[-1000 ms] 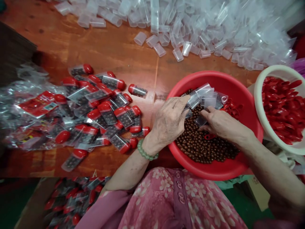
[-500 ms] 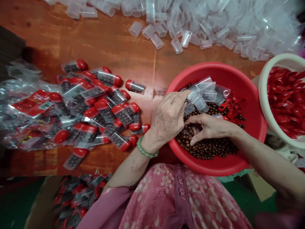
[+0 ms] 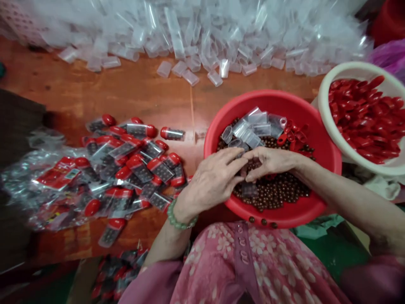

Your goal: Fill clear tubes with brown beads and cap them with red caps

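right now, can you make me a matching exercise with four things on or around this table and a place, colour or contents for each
Things
1. bead bracelet
2. white bucket
3. red basin
4. red-capped tubes

Descriptions
A. piled to the left of the basin
B. holds small brown balls
C. green
D. right of the basin, with red pieces in it

Right pairs: 1-C, 2-D, 3-B, 4-A

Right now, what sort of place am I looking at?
Probably a packing workshop, judging by the heaped clear plastic tubes, the red basin of brown beads, and the pile of red-capped packs.
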`<state>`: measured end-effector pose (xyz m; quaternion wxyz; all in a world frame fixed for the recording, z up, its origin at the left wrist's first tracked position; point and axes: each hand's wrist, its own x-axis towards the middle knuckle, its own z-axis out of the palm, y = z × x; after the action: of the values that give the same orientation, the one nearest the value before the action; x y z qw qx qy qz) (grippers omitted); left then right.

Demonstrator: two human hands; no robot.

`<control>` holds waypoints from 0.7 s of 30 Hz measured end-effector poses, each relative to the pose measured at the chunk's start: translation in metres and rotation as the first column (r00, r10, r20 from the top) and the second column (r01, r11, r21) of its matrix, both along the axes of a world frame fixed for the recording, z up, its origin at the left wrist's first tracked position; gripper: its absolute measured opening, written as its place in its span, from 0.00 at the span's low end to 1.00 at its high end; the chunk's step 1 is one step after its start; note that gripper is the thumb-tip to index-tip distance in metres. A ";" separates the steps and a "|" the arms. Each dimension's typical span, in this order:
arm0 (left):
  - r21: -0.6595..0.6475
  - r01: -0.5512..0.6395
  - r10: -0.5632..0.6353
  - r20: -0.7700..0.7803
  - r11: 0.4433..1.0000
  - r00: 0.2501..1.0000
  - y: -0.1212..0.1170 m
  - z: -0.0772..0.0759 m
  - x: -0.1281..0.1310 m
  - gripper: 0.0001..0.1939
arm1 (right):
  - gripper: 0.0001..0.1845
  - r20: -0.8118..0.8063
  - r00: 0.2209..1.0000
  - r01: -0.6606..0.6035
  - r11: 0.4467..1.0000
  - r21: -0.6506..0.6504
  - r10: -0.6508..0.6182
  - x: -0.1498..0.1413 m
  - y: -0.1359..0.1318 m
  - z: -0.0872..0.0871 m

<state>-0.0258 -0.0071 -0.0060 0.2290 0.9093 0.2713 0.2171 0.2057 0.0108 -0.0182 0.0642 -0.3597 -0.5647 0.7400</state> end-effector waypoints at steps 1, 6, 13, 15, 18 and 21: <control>0.031 -0.040 0.040 -0.004 0.999 0.999 -0.003 -0.003 0.004 0.17 | 0.15 0.070 0.997 -0.024 0.997 0.067 0.019 0.000 -0.001 -0.001; 0.049 -0.041 0.040 0.030 0.998 0.999 -0.007 -0.008 0.008 0.13 | 0.13 0.276 0.960 -0.176 0.870 0.461 0.048 0.015 -0.004 0.016; 0.058 -0.079 0.081 -0.031 0.995 0.996 -0.005 -0.005 0.010 0.14 | 0.20 0.363 0.907 -0.398 0.720 0.568 0.216 0.026 -0.017 0.026; 0.041 -0.081 0.082 -0.042 0.996 0.996 -0.006 -0.004 0.010 0.15 | 0.21 0.420 0.878 -0.451 0.687 0.570 0.227 0.021 -0.019 0.022; 0.037 -0.101 0.103 -0.056 0.994 0.993 -0.006 -0.003 0.010 0.15 | 0.22 0.486 0.850 -0.490 0.645 0.586 0.205 0.016 -0.015 0.020; 0.051 -0.110 0.114 -0.073 0.993 0.991 -0.005 -0.002 0.010 0.14 | 0.19 0.507 0.850 -0.471 0.633 0.614 0.141 0.018 -0.009 0.027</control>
<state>-0.0158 -0.0120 -0.0079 0.1847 0.9053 0.3252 0.2013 0.2240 0.0014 0.0087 -0.0510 -0.3486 -0.8618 0.3648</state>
